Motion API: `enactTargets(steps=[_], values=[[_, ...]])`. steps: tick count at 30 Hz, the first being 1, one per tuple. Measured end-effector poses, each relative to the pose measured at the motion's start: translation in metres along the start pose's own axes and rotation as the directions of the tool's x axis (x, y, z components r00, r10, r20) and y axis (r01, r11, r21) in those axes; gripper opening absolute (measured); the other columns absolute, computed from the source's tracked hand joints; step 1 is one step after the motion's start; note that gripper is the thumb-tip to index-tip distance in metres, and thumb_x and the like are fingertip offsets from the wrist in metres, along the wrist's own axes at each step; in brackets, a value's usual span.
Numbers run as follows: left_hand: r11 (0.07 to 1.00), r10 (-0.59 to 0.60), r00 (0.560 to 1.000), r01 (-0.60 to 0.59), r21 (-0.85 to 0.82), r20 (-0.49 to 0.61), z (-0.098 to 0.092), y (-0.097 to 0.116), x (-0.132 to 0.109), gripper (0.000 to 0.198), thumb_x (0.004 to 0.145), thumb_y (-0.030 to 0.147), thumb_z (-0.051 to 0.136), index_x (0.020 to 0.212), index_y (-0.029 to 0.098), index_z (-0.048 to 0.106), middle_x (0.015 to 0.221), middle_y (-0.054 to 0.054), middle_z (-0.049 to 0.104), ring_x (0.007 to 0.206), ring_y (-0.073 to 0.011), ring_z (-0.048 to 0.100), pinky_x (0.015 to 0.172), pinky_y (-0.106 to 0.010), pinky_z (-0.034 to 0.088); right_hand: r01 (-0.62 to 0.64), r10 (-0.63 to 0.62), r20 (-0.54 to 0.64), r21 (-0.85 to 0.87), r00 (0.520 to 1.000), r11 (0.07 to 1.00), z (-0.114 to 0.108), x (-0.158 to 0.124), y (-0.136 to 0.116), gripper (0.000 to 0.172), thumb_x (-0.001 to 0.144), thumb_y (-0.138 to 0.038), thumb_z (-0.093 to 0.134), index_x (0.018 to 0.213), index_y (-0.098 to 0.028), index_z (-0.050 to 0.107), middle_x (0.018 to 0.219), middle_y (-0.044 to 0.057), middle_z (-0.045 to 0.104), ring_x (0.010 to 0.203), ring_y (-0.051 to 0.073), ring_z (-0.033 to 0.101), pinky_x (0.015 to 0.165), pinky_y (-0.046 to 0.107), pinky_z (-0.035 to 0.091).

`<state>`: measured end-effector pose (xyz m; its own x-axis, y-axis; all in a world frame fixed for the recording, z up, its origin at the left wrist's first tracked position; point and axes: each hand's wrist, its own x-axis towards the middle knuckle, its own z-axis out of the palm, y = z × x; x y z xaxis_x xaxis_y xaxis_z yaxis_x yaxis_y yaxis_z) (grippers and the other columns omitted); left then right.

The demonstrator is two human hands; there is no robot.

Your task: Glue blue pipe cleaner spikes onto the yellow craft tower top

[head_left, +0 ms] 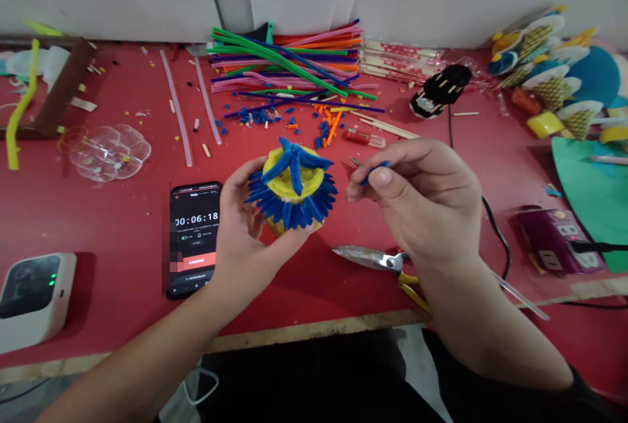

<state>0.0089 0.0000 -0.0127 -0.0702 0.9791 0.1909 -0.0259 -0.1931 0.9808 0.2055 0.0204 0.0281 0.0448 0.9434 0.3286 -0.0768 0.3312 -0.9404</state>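
Note:
My left hand (pixel 250 220) is wrapped round a fuzzy yellow-and-blue pipe-cleaner piece (pixel 294 187). Its body is a yellow coil, fringed below with blue petal-like tips and crossed on top by several blue strips. Just to the right, my right hand (pixel 417 194) pinches a short blue pipe-cleaner piece (pixel 375 172) between thumb and fingers, apart from the yellow-and-blue piece. A thin metallic tip shows beside those fingers; what it belongs to is hidden. Below the right hand lie scissors (pixel 367 256) with yellow handles, partly covered by the wrist.
Pipe cleaners (pixel 289 57) in many colours are heaped at the back, with blue and orange snippets before them. A phone (pixel 193 240) showing a timer lies left of my left hand. A white device (pixel 36 299), a clear flower-shaped tray (pixel 110 153) and a purple box (pixel 559 240) stand around.

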Motion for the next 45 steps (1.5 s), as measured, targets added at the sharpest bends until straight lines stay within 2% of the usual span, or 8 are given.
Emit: enactTargets(steps=[8,17,22,26,31,35,38,45], values=[[1.000,-0.014,1.000,0.013,0.003,0.019,0.001,0.000,-0.001,0.074,0.068,0.036,0.098,0.131,0.043,0.060,0.146,0.002,0.063,0.134,-0.0323,0.066,0.108,-0.049,0.065,0.007,-0.009,0.040,0.052,0.999,0.999,-0.001,-0.001,-0.001,0.009,0.094,-0.024,0.074,0.095,-0.031,0.070,0.077,-0.006,0.076,0.063,0.014,0.073,0.060,0.030,0.064],[0.999,0.003,0.994,-0.006,0.035,0.109,-0.002,0.002,-0.004,0.079,0.065,0.020,0.096,0.134,0.036,0.061,0.144,-0.007,0.065,0.128,-0.0333,0.068,0.107,-0.052,0.063,0.124,-0.134,-0.099,-0.102,0.986,0.987,0.000,-0.011,-0.001,0.005,0.092,-0.035,0.080,0.096,-0.037,0.078,0.085,-0.004,0.079,0.068,0.017,0.073,0.057,0.033,0.060],[0.999,0.013,0.987,-0.021,0.044,0.160,-0.001,0.005,-0.004,0.079,0.068,0.016,0.093,0.136,0.037,0.060,0.140,-0.005,0.067,0.122,-0.0308,0.073,0.104,-0.050,0.065,0.134,-0.134,-0.033,-0.017,0.990,0.991,0.002,-0.012,-0.006,0.010,0.090,-0.027,0.082,0.096,-0.034,0.077,0.083,-0.004,0.078,0.075,0.016,0.077,0.067,0.032,0.066],[0.997,0.043,0.984,-0.053,0.052,0.173,0.000,0.003,-0.005,0.079,0.069,0.022,0.094,0.138,0.038,0.059,0.143,-0.005,0.065,0.124,-0.0321,0.072,0.102,-0.050,0.066,0.170,-0.169,0.025,-0.079,0.985,0.982,0.002,-0.012,-0.006,0.007,0.095,-0.036,0.076,0.092,-0.033,0.070,0.078,-0.004,0.075,0.073,0.017,0.076,0.070,0.035,0.065],[0.996,0.065,0.983,-0.075,0.052,0.171,0.000,0.001,-0.005,0.079,0.070,0.026,0.094,0.139,0.040,0.058,0.143,-0.005,0.065,0.124,-0.0318,0.072,0.103,-0.050,0.066,0.134,-0.142,-0.043,-0.157,0.989,0.978,0.004,-0.014,-0.009,0.015,0.099,-0.046,0.068,0.093,-0.033,0.062,0.076,-0.003,0.073,0.068,0.017,0.074,0.061,0.033,0.062],[0.998,0.050,0.987,-0.054,0.024,0.156,0.000,0.002,-0.005,0.080,0.069,0.025,0.095,0.139,0.040,0.059,0.141,-0.004,0.067,0.124,-0.0315,0.071,0.104,-0.049,0.066,0.061,-0.065,-0.072,-0.062,0.995,0.996,0.006,-0.016,-0.013,0.004,0.101,-0.034,0.068,0.100,-0.033,0.064,0.085,-0.003,0.077,0.067,0.014,0.075,0.055,0.027,0.061],[1.000,0.012,0.991,-0.013,0.005,0.131,0.000,0.001,-0.006,0.079,0.069,0.024,0.095,0.138,0.041,0.060,0.142,-0.003,0.066,0.126,-0.0309,0.070,0.104,-0.047,0.065,0.028,-0.027,-0.069,0.012,0.997,1.000,0.005,-0.016,-0.012,0.016,0.098,-0.026,0.072,0.111,-0.035,0.069,0.089,-0.004,0.078,0.076,0.013,0.078,0.063,0.026,0.066],[0.999,0.033,0.990,-0.034,0.000,0.134,-0.001,-0.004,-0.007,0.085,0.069,0.026,0.095,0.143,0.040,0.055,0.148,-0.002,0.062,0.133,-0.0294,0.066,0.107,-0.045,0.062,0.112,-0.110,-0.025,0.093,0.994,0.989,0.002,-0.014,-0.002,0.020,0.091,-0.019,0.080,0.106,-0.032,0.077,0.092,-0.006,0.082,0.080,0.014,0.082,0.074,0.027,0.072]])
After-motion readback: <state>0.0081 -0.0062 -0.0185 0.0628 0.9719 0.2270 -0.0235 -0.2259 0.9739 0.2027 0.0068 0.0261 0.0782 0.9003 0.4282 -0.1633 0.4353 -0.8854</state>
